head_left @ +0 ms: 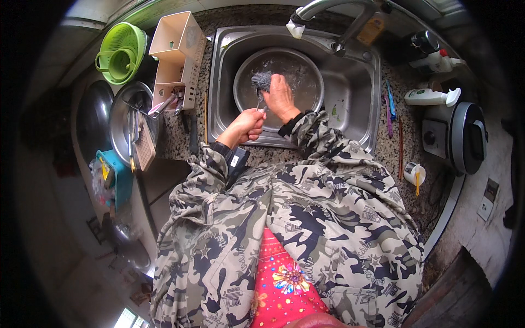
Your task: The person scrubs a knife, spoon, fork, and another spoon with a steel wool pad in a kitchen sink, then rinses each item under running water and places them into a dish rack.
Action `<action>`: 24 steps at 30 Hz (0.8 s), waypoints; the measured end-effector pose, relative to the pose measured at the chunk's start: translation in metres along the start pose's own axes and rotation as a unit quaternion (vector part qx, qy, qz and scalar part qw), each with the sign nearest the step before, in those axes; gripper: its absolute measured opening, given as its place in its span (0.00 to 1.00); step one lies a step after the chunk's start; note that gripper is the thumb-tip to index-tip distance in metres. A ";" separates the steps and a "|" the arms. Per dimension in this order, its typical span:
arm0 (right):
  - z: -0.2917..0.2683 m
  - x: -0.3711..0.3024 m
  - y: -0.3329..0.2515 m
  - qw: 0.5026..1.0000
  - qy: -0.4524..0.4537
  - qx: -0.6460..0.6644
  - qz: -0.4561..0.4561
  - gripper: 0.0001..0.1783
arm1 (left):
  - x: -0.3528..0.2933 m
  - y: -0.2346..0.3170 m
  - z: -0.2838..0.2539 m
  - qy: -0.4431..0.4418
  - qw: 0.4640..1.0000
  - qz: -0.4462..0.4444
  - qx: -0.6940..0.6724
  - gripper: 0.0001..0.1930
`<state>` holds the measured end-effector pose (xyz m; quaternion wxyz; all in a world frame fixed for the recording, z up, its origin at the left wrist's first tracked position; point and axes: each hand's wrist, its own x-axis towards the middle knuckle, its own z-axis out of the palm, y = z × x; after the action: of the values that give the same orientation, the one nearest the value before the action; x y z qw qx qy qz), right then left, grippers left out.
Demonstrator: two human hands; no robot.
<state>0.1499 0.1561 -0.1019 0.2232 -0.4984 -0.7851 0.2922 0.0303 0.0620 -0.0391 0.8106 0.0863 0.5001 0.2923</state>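
A round metal basin (240,74) with water in it stands in the steel sink (377,90). Over the basin's near side, my left hand (249,126) is closed round a thin, shiny metal utensil (259,103), whose far end is hidden. Just beyond it, my right hand (280,98) grips a grey scouring pad (263,81) against the utensil. The two hands are close together, the right one reaching farther into the basin.
The faucet (350,33) arches over the sink's back right. Left of the sink are a beige plastic rack (188,60), a green colander (117,44) and metal bowls (95,117). On the right lie a white spray bottle (429,97), a rice cooker (465,136) and a white cup (414,173).
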 end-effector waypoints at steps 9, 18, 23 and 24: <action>0.005 -0.002 -0.003 0.999 -0.052 0.007 -0.010 0.25 | 0.004 -0.011 0.002 0.050 0.998 0.022 -0.033 0.11; -0.012 0.004 0.011 0.988 0.080 0.094 0.097 0.28 | 0.004 -0.003 0.002 0.116 0.990 0.052 -0.068 0.11; -0.004 -0.005 -0.002 0.995 0.041 0.070 0.051 0.29 | 0.006 -0.005 0.009 0.117 0.990 0.068 -0.034 0.12; -0.002 -0.004 -0.004 0.995 0.092 0.037 0.027 0.29 | 0.007 -0.007 0.012 0.114 0.992 0.050 -0.031 0.13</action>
<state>0.1503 0.1514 -0.0983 0.3047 -0.5358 -0.7361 0.2797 0.0454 0.0615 -0.0419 0.7349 0.0524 0.5748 0.3561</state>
